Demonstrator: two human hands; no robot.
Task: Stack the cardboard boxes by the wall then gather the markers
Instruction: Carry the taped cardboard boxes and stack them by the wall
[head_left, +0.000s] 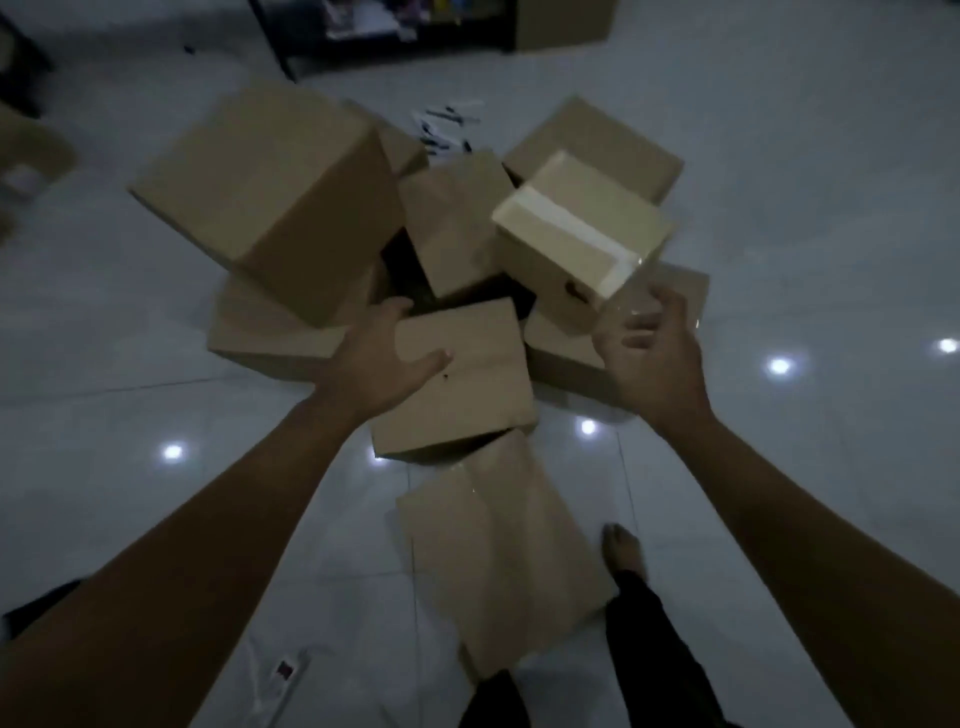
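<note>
The cardboard boxes (270, 192) are plain tan brown, unprinted. One box (579, 228) on the right of the heap is paler and carries a cream-white tape strip (576, 221) across its top. The floor (805, 182) is glossy pale grey-white tile with thin darker grout lines and bright white light spots. The markers (444, 127) beyond the heap look white with black parts. The trouser leg (649, 639) is black. A dark shelf unit (415, 31) at the floor's far edge holds blurred multicoloured items.
</note>
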